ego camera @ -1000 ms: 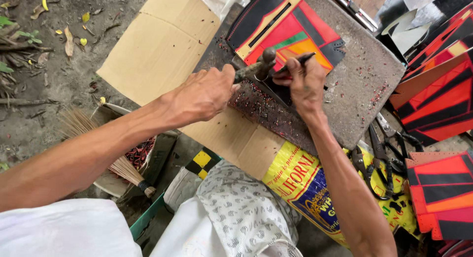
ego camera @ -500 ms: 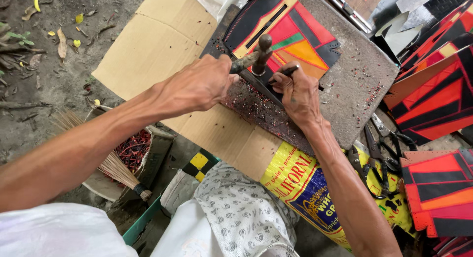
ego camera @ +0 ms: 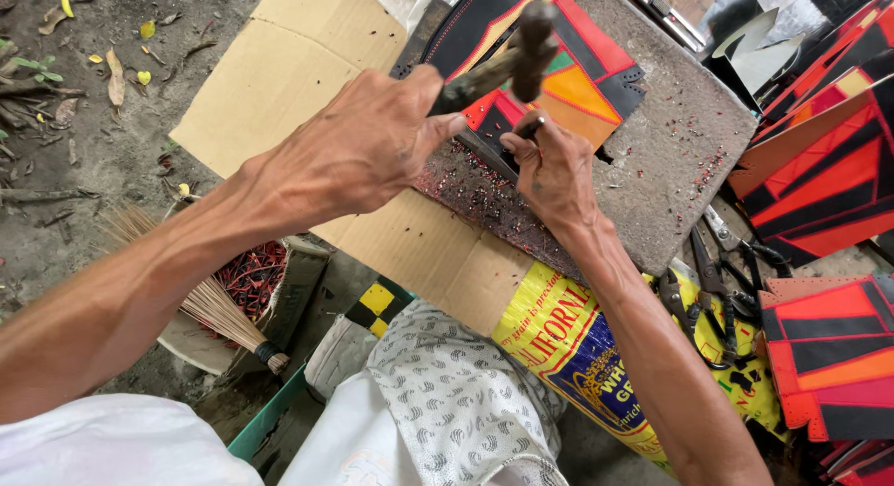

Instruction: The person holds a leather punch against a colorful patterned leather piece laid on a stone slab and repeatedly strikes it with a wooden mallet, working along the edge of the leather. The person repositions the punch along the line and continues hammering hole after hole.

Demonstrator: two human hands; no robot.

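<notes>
Head view, item by item as we find it. Our left hand is wrapped tight around the wooden handle of a hammer, whose dark head is raised above the work and tilted. Our right hand sits just below it, fingers pinched together on a small punch that is mostly hidden by the fingers; we cannot tell its shape. Under the punch lies a patchwork leather piece in black, red, orange and green, resting on a grey stone slab speckled with tiny coloured punchings. The slab lies on flattened brown cardboard, which in turn covers part of a yellow and blue printed sack. To the right we list stacked red, orange and black leather panels, with more of them lower down, and dark pliers and shears lying on the sack beside the slab. To the left, on the dirt ground, a straw hand broom rests over a shallow tray of red scraps. Our patterned grey trouser knee fills the lower middle.
</notes>
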